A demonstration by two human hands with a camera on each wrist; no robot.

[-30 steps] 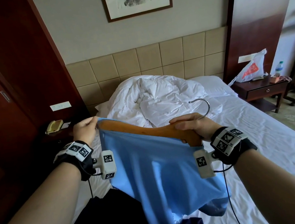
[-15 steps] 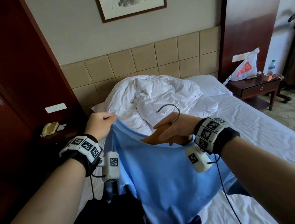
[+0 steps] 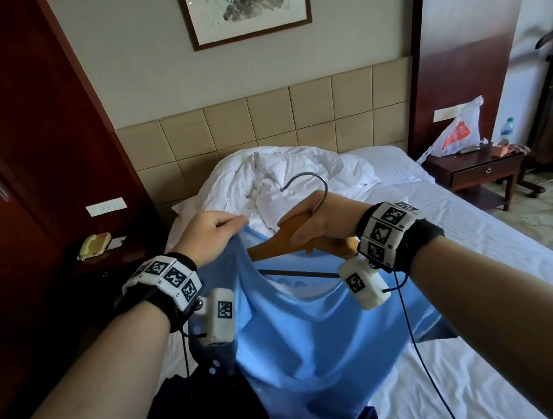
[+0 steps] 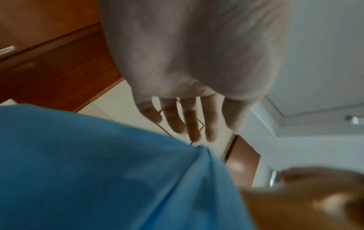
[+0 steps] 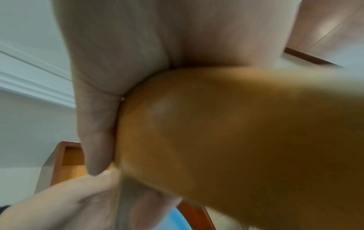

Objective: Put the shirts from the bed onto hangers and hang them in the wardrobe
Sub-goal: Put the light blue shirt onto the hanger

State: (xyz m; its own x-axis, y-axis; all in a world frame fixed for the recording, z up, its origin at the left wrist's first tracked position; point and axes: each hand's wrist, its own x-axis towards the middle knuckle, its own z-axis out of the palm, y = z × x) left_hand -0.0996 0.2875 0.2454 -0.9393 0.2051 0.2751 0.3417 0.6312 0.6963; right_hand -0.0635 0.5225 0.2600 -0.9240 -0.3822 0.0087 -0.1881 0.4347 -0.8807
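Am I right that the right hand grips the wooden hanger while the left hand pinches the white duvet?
Not quite. The right hand does grip the wooden hanger, but the left hand pinches the blue shirt, not the white duvet. The head view shows it.

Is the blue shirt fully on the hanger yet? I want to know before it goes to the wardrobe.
Not fully. The wooden hanger sits in the blue shirt neck opening, its right end bare; the left hand pinches the fabric.
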